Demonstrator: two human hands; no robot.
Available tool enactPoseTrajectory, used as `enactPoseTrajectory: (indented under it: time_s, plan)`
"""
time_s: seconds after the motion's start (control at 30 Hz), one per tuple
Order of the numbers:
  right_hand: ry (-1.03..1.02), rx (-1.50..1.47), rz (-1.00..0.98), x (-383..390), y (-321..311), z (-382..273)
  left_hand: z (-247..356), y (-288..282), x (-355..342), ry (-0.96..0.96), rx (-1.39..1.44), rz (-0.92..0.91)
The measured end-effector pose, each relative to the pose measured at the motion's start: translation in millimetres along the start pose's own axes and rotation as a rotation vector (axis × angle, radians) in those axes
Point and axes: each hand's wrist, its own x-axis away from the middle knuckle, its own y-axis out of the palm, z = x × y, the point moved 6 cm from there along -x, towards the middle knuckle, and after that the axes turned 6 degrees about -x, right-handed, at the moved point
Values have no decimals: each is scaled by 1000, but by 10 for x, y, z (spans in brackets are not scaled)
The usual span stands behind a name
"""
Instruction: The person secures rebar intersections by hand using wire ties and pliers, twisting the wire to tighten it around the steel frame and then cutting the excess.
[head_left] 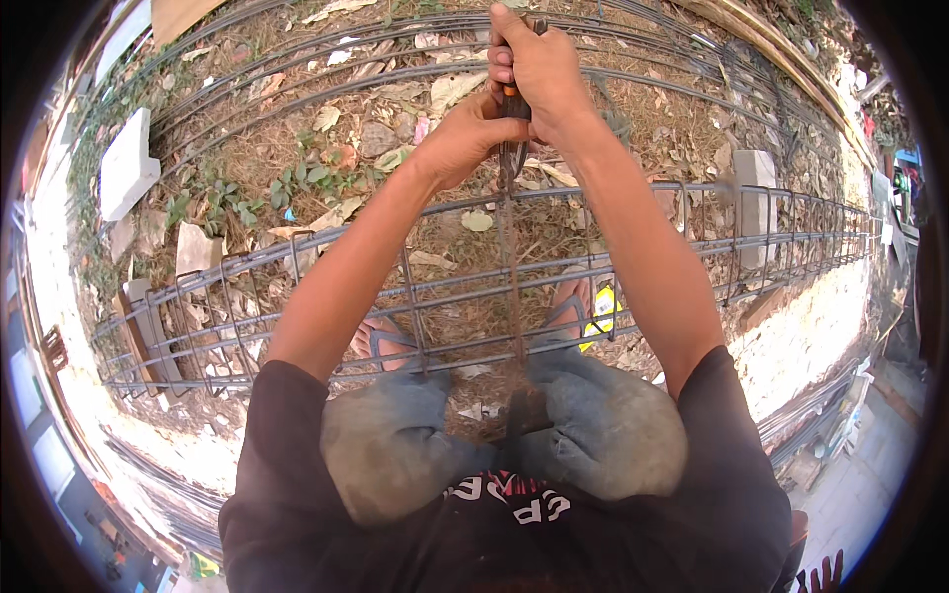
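Steel bar cage (513, 282) ran crosswise in the head view, in front of the person's shins and above the sandalled feet (384, 341). At its right part it passed over or against a pale block (756, 203); which of the two, I could not tell. Both hands were beyond its far side, near the middle. The right hand (542, 71) had its fingers curled round the upper part of a dark hand tool (510, 104) with orange marks, while the left hand (474, 136) had its thumb and fingers closed about the lower part. The tool's lower end pointed at the far bar beside one upright hoop; contact was unclear.

As for progress, long bars and many hoops already stood assembled along the cage. Work at this one joint seemed unfinished. Which other joints were fastened was too small to tell. Loose bars (682, 87) lay beyond on the leafy ground.
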Motion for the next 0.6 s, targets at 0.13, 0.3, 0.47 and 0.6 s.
enactPoseTrajectory:
  time_s: [0.13, 0.3, 0.47, 0.6]
  plan:
    - [-209, 74, 93, 190, -93, -113, 150, 284, 186, 291, -511, 424]
    - [-253, 164, -324, 493, 141, -312, 262, 104, 256, 220, -576, 436]
    - [-109, 29, -807, 319, 11, -302, 265, 140, 217, 113, -738, 120]
    - [-76, -64, -738, 236, -182, -173, -82, -256, 505, -136, -988, 3]
